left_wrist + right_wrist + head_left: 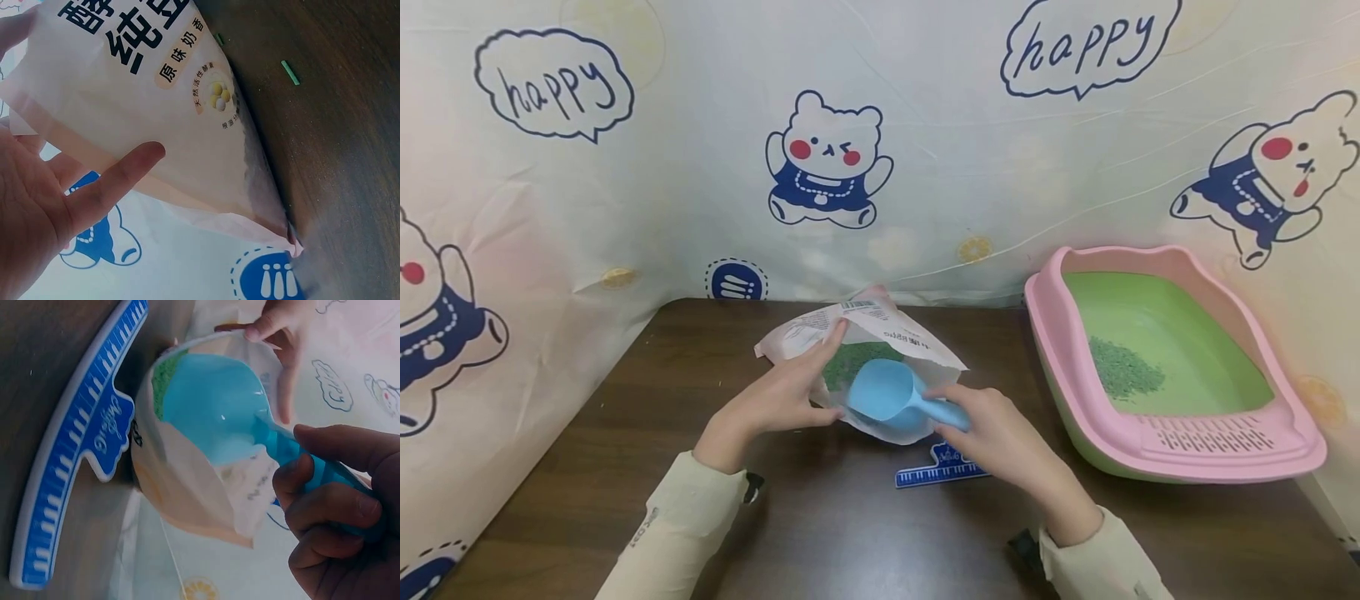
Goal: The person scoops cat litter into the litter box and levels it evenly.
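A paper-like bag (917, 342) of green granules (857, 360) lies on the table with its mouth open towards me. My left hand (790, 385) holds the left side of that mouth, thumb at the near rim (215, 337) and fingers along the bag's side. In the left wrist view, one finger extends over the bag's printed face (206, 162). A light blue scoop (883, 390) sits inside the mouth, its bowl close over the granules. My right hand (1000, 433) grips the scoop's handle (319, 469), fingers curled round it.
Just in front of the bag lies a blue clip (936, 475) with a piano-key pattern. At the right stands a pink-rimmed green litter box (1195, 333) with a small heap of green granules (1123, 367) inside. A patterned cloth (925, 208) hangs behind the table (850, 533).
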`<state>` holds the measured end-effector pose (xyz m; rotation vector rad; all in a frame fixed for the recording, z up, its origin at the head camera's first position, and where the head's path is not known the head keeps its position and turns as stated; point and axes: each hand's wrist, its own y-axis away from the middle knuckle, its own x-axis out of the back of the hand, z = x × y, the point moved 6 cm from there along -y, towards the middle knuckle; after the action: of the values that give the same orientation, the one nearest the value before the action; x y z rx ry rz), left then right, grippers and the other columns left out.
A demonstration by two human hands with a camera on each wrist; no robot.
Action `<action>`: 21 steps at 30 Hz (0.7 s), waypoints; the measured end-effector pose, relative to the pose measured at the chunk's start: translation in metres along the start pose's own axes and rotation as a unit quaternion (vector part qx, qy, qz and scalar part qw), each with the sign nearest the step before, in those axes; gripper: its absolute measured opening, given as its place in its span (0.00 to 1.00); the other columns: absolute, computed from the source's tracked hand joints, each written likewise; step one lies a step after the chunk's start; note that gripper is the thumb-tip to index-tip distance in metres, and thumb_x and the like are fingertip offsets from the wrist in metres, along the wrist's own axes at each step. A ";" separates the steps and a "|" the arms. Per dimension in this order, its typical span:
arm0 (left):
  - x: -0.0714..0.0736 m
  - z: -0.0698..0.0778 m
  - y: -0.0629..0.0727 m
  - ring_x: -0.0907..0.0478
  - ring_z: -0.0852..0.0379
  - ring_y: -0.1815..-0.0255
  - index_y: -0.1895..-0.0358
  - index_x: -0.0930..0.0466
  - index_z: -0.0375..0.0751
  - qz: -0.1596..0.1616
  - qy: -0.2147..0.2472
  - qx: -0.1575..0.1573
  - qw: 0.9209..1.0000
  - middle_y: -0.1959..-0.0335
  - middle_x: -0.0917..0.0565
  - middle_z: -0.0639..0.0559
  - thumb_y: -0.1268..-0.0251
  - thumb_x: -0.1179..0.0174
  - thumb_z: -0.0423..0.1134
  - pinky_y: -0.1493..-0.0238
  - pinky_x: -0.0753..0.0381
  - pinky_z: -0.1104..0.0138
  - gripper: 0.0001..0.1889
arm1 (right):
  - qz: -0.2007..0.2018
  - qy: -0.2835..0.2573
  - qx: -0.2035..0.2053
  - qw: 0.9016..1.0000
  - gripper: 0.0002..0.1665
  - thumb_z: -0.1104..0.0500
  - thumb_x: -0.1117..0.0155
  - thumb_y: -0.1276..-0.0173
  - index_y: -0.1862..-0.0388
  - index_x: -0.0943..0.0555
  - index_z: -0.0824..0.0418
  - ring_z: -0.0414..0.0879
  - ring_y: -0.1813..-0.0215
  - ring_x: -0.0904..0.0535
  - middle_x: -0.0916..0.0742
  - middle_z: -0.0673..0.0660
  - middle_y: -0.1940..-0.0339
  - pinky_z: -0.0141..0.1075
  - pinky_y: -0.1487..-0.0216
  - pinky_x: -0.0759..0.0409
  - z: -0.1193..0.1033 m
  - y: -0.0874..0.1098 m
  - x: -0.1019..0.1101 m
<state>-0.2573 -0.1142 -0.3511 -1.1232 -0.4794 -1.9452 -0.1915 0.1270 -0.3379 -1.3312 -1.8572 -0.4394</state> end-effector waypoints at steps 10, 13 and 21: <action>0.000 -0.001 -0.001 0.27 0.48 0.38 0.19 0.69 0.59 0.001 0.004 -0.001 1.000 0.18 0.50 0.48 0.45 0.27 0.42 0.39 0.21 0.51 0.61 | 0.003 0.008 0.001 1.000 0.21 0.63 0.31 0.36 0.43 0.17 0.58 0.42 0.68 0.22 0.11 0.56 0.55 0.32 0.66 0.21 -0.004 -0.018 -0.016; -0.001 -0.002 -0.001 0.27 0.47 0.37 0.19 0.69 0.59 0.000 0.004 -0.002 1.000 0.18 0.50 0.48 0.45 0.27 0.42 0.38 0.21 0.51 0.61 | 0.007 0.016 0.001 1.000 0.21 0.64 0.31 0.37 0.43 0.17 0.58 0.43 0.67 0.21 0.12 0.56 0.54 0.34 0.65 0.20 -0.005 -0.023 -0.020; -0.001 -0.002 -0.001 0.28 0.43 0.34 0.19 0.69 0.59 0.000 0.002 -0.004 1.000 0.18 0.50 0.48 0.45 0.27 0.44 0.37 0.23 0.49 0.62 | 0.018 0.047 -0.003 0.999 0.21 0.66 0.30 0.39 0.45 0.17 0.60 0.47 0.63 0.20 0.11 0.58 0.52 0.42 0.59 0.18 -0.011 -0.035 -0.030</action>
<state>-0.2587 -0.1149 -0.3527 -1.1242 -0.4688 -1.9513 -0.2147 0.0870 -0.3482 -1.3232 -1.7523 -0.4807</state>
